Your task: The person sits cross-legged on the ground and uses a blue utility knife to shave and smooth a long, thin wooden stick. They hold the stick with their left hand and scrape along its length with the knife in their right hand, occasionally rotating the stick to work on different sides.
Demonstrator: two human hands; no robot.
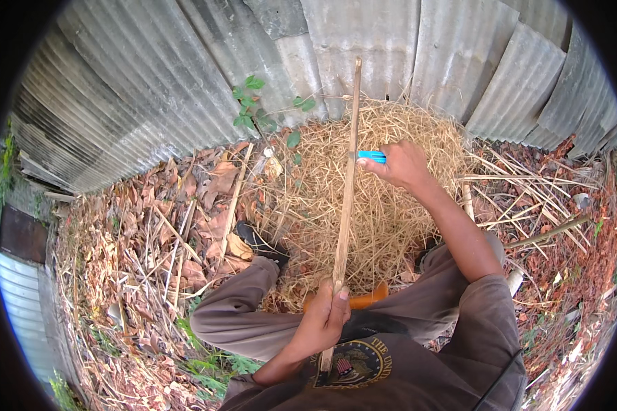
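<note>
A long, pale wooden stick (348,198) stretches from my shirt front out over a straw heap. My left hand (324,316) is wrapped round its near part, close to my waist, and a short end sticks out below the fist. Farther out, my right hand (401,164) is closed on a small bright-blue handled tool (371,157). The tool's front end meets the side of the stick in its upper half. I cannot make out a blade. The stick's far end (358,63) is free, in front of the metal fence.
Dry straw (404,212) lies heaped between my spread legs. A corrugated metal fence (363,41) closes off the far side. Dry leaves (212,198) cover the ground at left, and loose thin sticks (528,188) lie at right. Something orange (370,297) shows beneath me.
</note>
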